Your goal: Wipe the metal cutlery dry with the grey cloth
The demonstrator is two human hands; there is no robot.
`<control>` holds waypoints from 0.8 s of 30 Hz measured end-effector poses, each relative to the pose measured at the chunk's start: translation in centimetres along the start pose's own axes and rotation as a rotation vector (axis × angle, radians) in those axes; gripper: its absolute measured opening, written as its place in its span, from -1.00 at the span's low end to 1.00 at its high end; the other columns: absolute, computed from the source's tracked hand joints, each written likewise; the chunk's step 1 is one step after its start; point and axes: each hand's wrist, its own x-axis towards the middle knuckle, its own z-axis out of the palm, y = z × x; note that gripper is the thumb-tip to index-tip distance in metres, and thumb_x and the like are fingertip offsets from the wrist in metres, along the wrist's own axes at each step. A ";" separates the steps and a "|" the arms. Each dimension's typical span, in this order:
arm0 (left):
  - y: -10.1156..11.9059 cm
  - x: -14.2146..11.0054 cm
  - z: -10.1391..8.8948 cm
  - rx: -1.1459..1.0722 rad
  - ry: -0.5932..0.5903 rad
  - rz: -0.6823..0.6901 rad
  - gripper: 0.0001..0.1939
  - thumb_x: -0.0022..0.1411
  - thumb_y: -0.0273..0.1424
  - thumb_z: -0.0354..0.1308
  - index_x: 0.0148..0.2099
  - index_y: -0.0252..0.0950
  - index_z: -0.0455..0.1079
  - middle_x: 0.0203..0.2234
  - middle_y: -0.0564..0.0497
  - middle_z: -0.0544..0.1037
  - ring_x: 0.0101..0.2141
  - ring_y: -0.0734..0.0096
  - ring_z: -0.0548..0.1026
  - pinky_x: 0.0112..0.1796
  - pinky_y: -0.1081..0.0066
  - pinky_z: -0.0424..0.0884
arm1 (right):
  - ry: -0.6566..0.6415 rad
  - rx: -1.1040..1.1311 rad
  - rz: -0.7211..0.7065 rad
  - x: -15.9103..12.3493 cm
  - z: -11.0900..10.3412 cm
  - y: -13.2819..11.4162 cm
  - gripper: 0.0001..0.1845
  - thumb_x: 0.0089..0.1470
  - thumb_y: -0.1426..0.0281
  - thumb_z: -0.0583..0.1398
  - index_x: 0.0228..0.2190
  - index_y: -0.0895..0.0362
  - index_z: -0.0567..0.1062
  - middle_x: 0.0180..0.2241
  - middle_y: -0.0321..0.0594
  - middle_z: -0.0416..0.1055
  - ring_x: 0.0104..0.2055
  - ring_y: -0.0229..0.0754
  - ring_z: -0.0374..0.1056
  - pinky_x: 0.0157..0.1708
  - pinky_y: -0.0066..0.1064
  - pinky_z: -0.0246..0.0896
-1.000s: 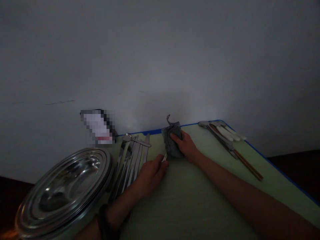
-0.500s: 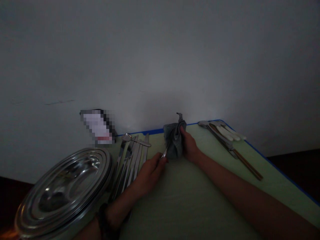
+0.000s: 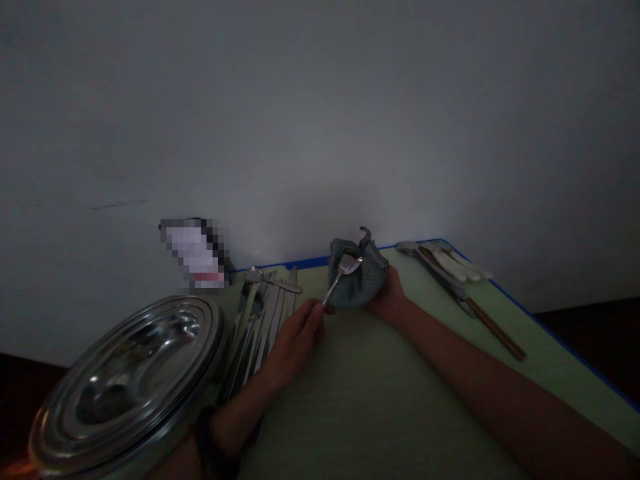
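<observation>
Left hand [image 3: 297, 337]: grip clamped on spoon [image 3: 349, 265] handle, bowl over cloth [image 3: 357, 283]. Right hand [image 3: 390, 297]: grip closed round cloth, right of left grip.

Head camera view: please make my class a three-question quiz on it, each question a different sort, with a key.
1. True or false: the right hand holds the gray cloth.
2. Where is the bowl of the spoon held in the left hand? A) over the stacked dishes; B) at the cloth; C) flat on the tabletop.
3. Fill in: in the picture, the shiny metal dishes lie to the ___ of the knives.
Key: 1 true; 2 B; 3 left.
</observation>
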 end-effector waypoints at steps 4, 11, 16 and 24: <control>0.4 0.1 0.1 -0.049 0.116 0.007 -0.56 0.25 -0.12 -0.20 -0.24 -0.33 0.35 -0.67 0.19 0.07 -0.63 0.54 0.08 -0.60 0.52 0.04 | -0.048 0.094 0.057 0.0 0.1 0.1 -0.56 -0.06 0.08 -0.09 -0.49 0.06 0.46 -0.45 -0.15 0.47 -0.07 -0.02 0.26 -0.02 -0.14 0.07; 0.5 0.2 -0.1 0.115 0.226 0.049 -0.66 0.24 -0.26 -0.14 -0.10 -0.29 0.36 -0.47 0.04 0.40 -0.34 0.38 0.37 -0.31 0.45 0.27 | -0.067 0.119 0.070 0.4 -0.2 0.8 -0.52 -0.06 0.04 -0.11 -0.46 0.05 0.46 -0.39 -0.13 0.47 -0.06 -0.04 0.25 -0.01 -0.13 0.07; 0.5 0.2 0.0 0.229 0.264 0.083 -0.70 0.22 -0.30 -0.10 -0.07 -0.31 0.28 -0.19 -0.05 0.43 -0.14 0.32 0.36 -0.12 0.38 0.25 | -0.061 0.283 0.193 0.3 -0.2 0.5 -0.58 -0.02 0.17 -0.11 -0.47 0.07 0.45 -0.43 -0.15 0.48 -0.07 -0.07 0.30 -0.04 -0.15 0.14; 0.7 0.1 0.0 0.344 0.164 0.082 -0.77 0.24 -0.29 -0.11 -0.20 -0.31 0.28 -0.39 0.03 0.46 -0.35 0.37 0.42 -0.33 0.45 0.30 | -0.046 0.258 0.264 -0.2 0.3 1.0 -0.74 -0.19 0.28 0.22 -0.39 0.12 0.42 -0.42 -0.21 0.49 -0.34 -0.12 0.42 -0.26 -0.21 0.31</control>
